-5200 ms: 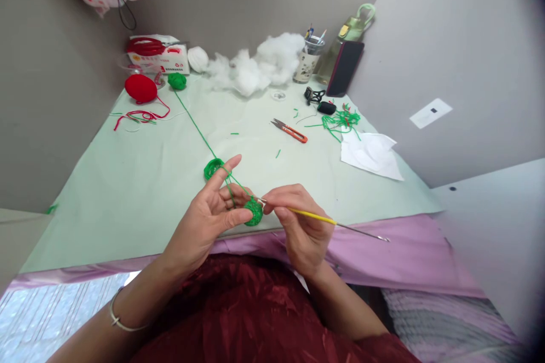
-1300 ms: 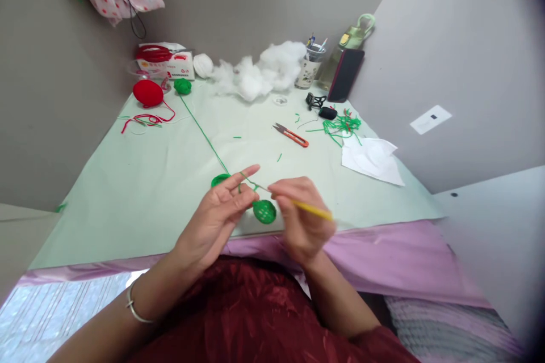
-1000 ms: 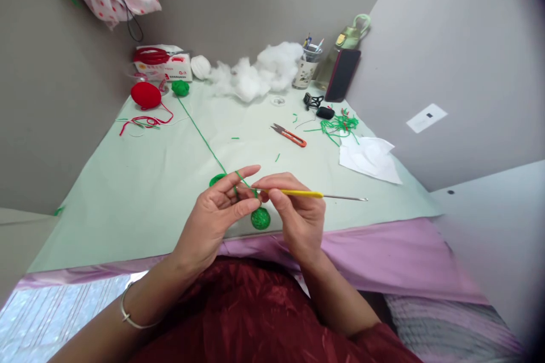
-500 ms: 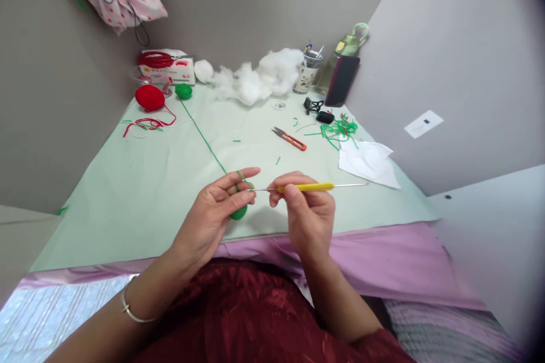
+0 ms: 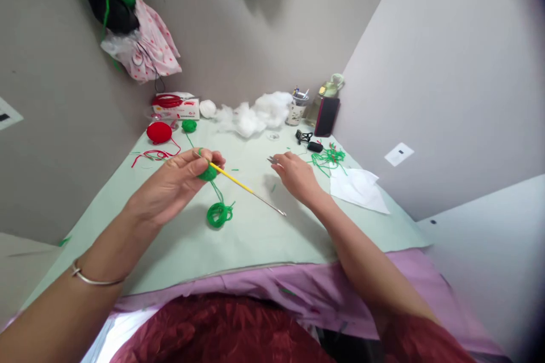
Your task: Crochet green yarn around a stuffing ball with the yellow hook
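Note:
My left hand [image 5: 172,184] is raised over the pale green table [image 5: 255,232], fingers pinched on a small green crochet piece [image 5: 208,173] and on the tip end of a yellow-handled crochet hook [image 5: 238,182], which slants down to the right. Green yarn hangs from the piece to a small coil of green yarn [image 5: 219,214] on the table. My right hand [image 5: 296,176] is stretched forward and lies over the orange scissors [image 5: 271,160]. Its fingers are closed around them and only the metal tips stick out.
At the back stand a red yarn ball [image 5: 159,132], a green yarn ball [image 5: 189,125], a box [image 5: 176,106], white stuffing [image 5: 255,116], a pen cup [image 5: 296,112] and a phone [image 5: 326,116]. Green yarn scraps [image 5: 327,156] and white paper [image 5: 357,188] lie on the right.
My right hand let go of the crochet hook and reached forward onto the scissors. The left hand now holds both hook and crochet piece, and moved up and left. The view tilted upward.

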Motion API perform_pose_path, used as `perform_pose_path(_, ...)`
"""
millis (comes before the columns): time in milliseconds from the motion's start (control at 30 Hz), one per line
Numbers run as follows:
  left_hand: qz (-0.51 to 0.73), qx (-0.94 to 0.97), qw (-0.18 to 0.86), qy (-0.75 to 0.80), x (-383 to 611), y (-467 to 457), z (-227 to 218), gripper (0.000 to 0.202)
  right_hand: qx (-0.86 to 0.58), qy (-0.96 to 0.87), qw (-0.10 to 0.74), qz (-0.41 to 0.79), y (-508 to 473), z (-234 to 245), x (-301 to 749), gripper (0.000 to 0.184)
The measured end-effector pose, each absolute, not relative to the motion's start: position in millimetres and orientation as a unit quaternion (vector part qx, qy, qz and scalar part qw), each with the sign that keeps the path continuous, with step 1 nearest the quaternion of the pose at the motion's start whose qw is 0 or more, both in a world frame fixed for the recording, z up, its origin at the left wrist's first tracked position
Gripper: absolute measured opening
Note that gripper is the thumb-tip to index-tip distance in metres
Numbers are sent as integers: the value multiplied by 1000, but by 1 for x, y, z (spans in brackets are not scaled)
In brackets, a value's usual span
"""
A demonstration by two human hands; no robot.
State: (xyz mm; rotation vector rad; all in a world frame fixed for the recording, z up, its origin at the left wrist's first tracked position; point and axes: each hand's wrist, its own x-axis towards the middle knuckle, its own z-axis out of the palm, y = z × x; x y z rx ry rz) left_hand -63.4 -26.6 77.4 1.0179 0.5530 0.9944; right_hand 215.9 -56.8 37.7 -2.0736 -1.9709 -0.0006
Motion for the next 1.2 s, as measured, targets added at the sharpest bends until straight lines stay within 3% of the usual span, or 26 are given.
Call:
perform_pose_path(200,481,441,721,234,-70,9,94,18,-748,-657,90,20,-19,14,244,21)
perform_pose_path(367,485,423,735,216,-63,14,96,12,-717,-677,143,80,-23,22,238,30)
perform_pose_path(567,448,458,738,210,-51,13,90,14,-582,-755,212,216,-42,59,195,52)
perform_pose_path(733,422,486,739,198,-44,13,91,17,-492,-754,286,329,-45,73,168,41)
perform_pose_path(1200,411,493,742,193,-48,17,93,17,-498,-732,292,362,-45,82,171,41)
